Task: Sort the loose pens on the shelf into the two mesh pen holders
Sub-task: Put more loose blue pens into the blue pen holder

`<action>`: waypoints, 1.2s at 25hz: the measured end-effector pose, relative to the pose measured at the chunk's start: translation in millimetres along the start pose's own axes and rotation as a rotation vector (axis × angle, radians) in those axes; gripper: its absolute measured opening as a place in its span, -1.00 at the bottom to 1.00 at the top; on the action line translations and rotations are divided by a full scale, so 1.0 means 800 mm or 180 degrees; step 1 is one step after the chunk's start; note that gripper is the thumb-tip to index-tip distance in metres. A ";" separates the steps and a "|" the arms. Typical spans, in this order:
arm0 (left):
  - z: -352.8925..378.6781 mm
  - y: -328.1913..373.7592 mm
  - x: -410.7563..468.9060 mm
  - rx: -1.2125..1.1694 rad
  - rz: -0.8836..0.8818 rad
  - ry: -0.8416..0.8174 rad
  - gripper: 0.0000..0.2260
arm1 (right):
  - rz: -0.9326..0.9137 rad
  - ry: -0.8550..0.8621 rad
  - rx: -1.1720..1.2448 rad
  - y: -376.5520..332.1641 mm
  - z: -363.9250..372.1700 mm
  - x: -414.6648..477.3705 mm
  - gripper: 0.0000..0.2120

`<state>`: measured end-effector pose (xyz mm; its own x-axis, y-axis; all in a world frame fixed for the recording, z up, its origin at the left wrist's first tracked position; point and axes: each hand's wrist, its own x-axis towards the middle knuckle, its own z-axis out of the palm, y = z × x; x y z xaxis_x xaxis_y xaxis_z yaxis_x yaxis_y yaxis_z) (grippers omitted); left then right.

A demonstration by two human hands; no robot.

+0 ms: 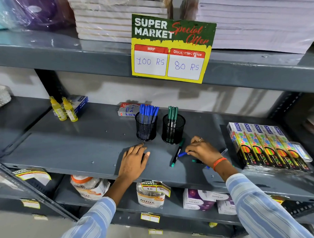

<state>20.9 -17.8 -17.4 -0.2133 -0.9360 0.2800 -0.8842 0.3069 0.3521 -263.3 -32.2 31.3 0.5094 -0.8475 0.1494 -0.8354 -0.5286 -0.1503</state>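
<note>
Clearly the sorting goes by colour. Left of centre, the left hand [134,159] lies flat on the grey metal shelf [61,147], fingers [138,147] spread and holding nothing, probably as a brace while the other hand works. Just above it stands the left black mesh pen holder [146,128], packed with blue-capped pens [148,113] upright. Close beside it, to the right, the second black mesh pen holder [173,131] carries a few green-capped pens [172,113], so each colour has its own cup. Below that holder a loose black pen with green cap [177,152] lies slanted on the shelf, untouched. Right of it, the right hand [202,150] has its fingers [189,150] pinched down on a loose clear pen with blue cap [182,154], gripping near the cap end; that pen likely belongs in the left holder. More loose pens show partly under the wrist. At the right of the frame sit wrapped boxes of neon pencils [270,147].
</note>
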 end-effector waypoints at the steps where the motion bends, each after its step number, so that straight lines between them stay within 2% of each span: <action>1: 0.000 0.000 0.000 -0.0005 0.0002 0.0008 -0.48 | -0.0039 0.0121 0.0031 -0.003 0.001 -0.001 -0.96; 6: -0.001 0.002 -0.001 -0.0004 -0.0011 0.0028 -0.49 | -0.0152 0.1099 0.0341 -0.034 -0.023 0.011 -0.92; 9: -0.005 0.000 0.002 0.0125 0.0010 0.0015 -0.51 | 0.0174 0.1731 0.1155 -0.071 -0.050 0.036 -0.74; 11: -0.009 -0.010 0.002 0.0240 -0.0062 0.0024 -0.52 | 0.0515 0.1931 0.1727 -0.093 -0.065 0.061 -0.62; 14: -0.015 -0.021 -0.001 0.0270 -0.0276 0.0056 -0.52 | 0.0897 0.2060 0.2248 -0.114 -0.078 0.097 -0.60; 18: -0.018 -0.015 -0.002 0.0275 -0.0330 0.0024 -0.52 | 0.1012 0.2484 0.2363 -0.132 -0.080 0.131 -0.62; 20: -0.018 -0.014 -0.003 0.0279 -0.0303 0.0040 -0.52 | 0.1065 0.2476 0.2317 -0.133 -0.073 0.147 -0.63; 25: -0.019 -0.013 -0.002 0.0268 -0.0334 0.0080 -0.50 | 0.1253 0.1747 0.1856 -0.121 -0.038 0.178 -0.62; 30: -0.014 -0.018 -0.003 0.0282 -0.0307 0.0120 -0.55 | 0.1186 0.1533 0.1363 -0.114 -0.018 0.185 -0.60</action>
<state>38.7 -17.8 -13.3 -0.1112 -0.9527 0.2827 -0.9334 0.1978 0.2994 -114.8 -108.8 80.9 -0.0212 -0.9113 0.4111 -0.7314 -0.2662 -0.6278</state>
